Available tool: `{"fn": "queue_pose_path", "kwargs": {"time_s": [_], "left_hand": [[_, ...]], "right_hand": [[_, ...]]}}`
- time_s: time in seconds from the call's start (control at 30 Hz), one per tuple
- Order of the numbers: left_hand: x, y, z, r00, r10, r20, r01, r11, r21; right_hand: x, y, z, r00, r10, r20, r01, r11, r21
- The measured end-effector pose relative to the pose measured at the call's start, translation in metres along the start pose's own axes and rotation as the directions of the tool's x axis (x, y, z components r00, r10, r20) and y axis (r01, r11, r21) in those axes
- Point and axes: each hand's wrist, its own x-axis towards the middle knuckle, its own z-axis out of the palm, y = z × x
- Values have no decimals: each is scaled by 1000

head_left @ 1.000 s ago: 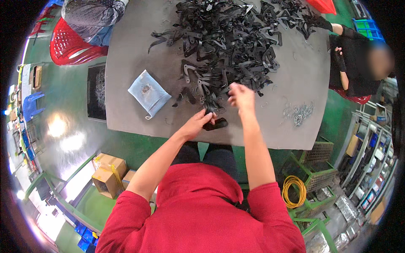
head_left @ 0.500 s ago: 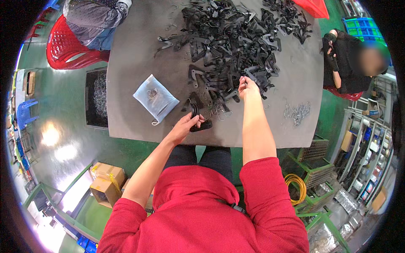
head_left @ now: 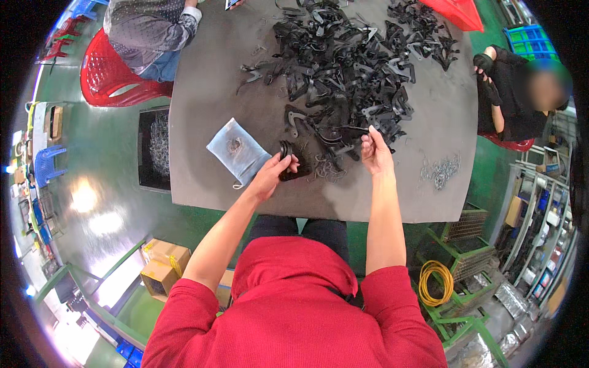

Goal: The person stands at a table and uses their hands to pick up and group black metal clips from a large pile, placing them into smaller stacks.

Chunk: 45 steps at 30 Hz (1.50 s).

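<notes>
A small stack of black angled brackets (head_left: 286,149) is gripped in my left hand (head_left: 269,176), just above the table's near side. My right hand (head_left: 377,153), its fingers pinched, holds a single thin black bracket (head_left: 352,128) that points left. Beyond both hands spreads a large heap of loose black brackets (head_left: 343,67). Between the hands lies a small tangle of wire pieces (head_left: 329,168). Left of my left hand is a pale blue cushion-like pouch (head_left: 236,150) with some wire bits on top.
The grey table (head_left: 211,86) also bears a pile of metal hooks or wires (head_left: 440,172) at right and a red bin (head_left: 457,12) at the far right. One person sits by a red chair (head_left: 98,67) at left; another, in black (head_left: 512,92), sits at right. Cardboard boxes (head_left: 164,260) stand below left.
My right hand has drawn back from the heap toward me, now with a black bracket in its fingers. My left hand keeps its stack, slightly raised. The whole view has shifted a little.
</notes>
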Motion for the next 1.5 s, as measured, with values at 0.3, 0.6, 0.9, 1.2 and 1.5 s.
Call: {"fn": "queue_pose_path", "kwargs": {"time_s": [0.3,0.6,0.9,1.2,1.5], "left_hand": [[19,5,9,999,-7,-52,4,998,-58],[27,-2,15,999,-1,40,-15,921,389],[5,-32,0,990,-118,80,91,957,277],[-38,13,-4,964,-114,239,84,987,134],[-81,72,-30,962,-101,254,103,995,5]], "right_hand": [[1,6,-6,995,-14,-94,-34,873,-487],[-67,32,56,983,146,111,2,598,-802],[-72,91,61,988,101,116,58,457,-887],[-180,-33,162,659,-255,708,516,-532,-671],[-259,-33,211,415,181,891,745,-630,-220]]}}
